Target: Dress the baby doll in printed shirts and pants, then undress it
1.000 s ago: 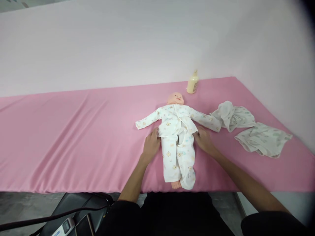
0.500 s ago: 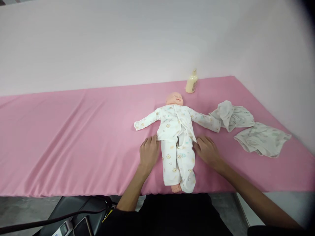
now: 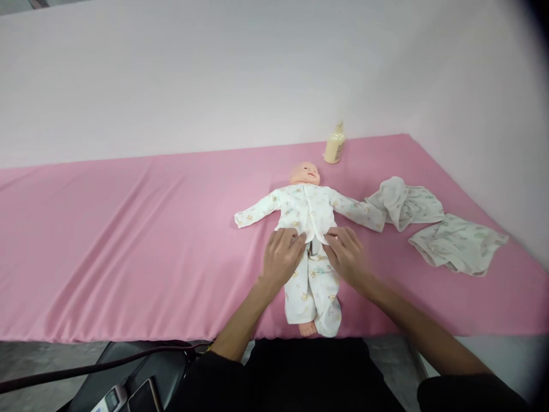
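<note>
A baby doll (image 3: 305, 173) lies on its back, head toward the wall, arms spread out. It wears a white patterned baby shirt (image 3: 295, 203) and matching trousers (image 3: 298, 294); one bare foot (image 3: 307, 328) shows at the left leg's end. My left hand (image 3: 283, 252) pinches the shirt's lower front edge on the left side. Opposite it, my right hand (image 3: 345, 252) pinches the other front edge. The two front flaps hang close together at the chest, with a narrow gap between them at the hem.
Pink cloth (image 3: 128, 246) covers the table. A pump bottle (image 3: 334, 144) stands behind the doll's head. Two crumpled white garments, one nearer (image 3: 458, 243) and one farther (image 3: 405, 203), lie at right. Below the left edge are a black seat (image 3: 169, 372), a phone (image 3: 144, 396) and a cable (image 3: 86, 372).
Both hands have moved inward from the shirt's outer lower corners to its front edges. The shirt's front flaps have come nearer each other at the middle.
</note>
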A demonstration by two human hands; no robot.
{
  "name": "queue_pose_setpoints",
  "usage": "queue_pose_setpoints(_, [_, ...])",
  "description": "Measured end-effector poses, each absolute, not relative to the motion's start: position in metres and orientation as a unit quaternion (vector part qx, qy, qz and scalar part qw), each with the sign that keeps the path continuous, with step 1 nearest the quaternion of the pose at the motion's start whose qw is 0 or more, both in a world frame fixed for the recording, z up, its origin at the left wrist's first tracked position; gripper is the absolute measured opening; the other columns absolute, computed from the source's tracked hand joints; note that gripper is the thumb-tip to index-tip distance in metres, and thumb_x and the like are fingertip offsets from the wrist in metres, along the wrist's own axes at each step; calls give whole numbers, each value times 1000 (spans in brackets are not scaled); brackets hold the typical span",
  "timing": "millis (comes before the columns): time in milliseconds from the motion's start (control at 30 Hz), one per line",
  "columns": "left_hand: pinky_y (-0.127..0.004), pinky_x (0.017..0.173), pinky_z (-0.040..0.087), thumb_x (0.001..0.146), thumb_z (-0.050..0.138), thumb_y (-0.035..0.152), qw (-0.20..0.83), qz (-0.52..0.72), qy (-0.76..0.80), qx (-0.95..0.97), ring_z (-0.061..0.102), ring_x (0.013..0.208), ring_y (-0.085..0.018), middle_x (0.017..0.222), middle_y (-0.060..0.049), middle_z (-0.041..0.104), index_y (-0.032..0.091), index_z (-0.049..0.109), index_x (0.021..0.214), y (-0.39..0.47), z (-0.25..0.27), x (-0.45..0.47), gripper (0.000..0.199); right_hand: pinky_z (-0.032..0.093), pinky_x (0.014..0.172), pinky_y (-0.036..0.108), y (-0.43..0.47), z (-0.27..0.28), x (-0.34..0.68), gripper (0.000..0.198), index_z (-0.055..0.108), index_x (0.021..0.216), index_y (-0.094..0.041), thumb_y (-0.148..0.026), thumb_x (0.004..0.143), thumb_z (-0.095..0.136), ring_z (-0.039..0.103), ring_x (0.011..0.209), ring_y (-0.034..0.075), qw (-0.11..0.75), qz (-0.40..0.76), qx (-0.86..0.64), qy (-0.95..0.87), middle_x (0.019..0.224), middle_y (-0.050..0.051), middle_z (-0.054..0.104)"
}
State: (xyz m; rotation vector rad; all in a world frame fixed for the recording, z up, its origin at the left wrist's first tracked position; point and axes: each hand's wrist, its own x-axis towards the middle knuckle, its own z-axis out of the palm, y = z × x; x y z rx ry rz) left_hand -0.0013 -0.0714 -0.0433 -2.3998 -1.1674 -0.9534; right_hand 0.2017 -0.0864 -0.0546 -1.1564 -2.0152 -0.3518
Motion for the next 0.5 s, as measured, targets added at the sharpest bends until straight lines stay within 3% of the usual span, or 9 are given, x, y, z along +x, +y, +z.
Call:
queue_pose_setpoints(167, [-34,77,45,97,56,27,137,-283,-399,-861,57,92,-20,96,-8,64,18,69,96,-77,-44,-6,15,48,82,36,-94,-54,201,8,66,91,-20,-20,97,60,58,87,21,322,-116,-443,-829,94,8,66])
queue_pose_setpoints(233, [-34,81,47,98,56,29,121,-288,-401,-861,58,96,-21,101,-9,64,19,69,100,-77,-43,-5,17,50,85,38,-92,-54,204,8,67,99,-20,-25,97,61,61,94,23,334,-116,-449,-821,102,10,67])
queue_pose_setpoints(367, [-38,92,49,99,55,31,113,-304,-422,-846,59,109,-23,116,-11,65,20,63,126,-75,-44,0,30,50,99,45,-83,-59,203,33,60,131,-19,-29,100,56,59,121,28,368,-90,-469,-798,131,15,64])
queue_pose_setpoints(500, [-41,95,50,98,55,25,136,-282,-422,-851,58,111,-25,124,-10,65,19,64,124,-74,-47,3,28,46,112,46,-81,-67,195,42,53,144,-19,-24,103,47,48,141,27,356,-33,-465,-810,149,13,54])
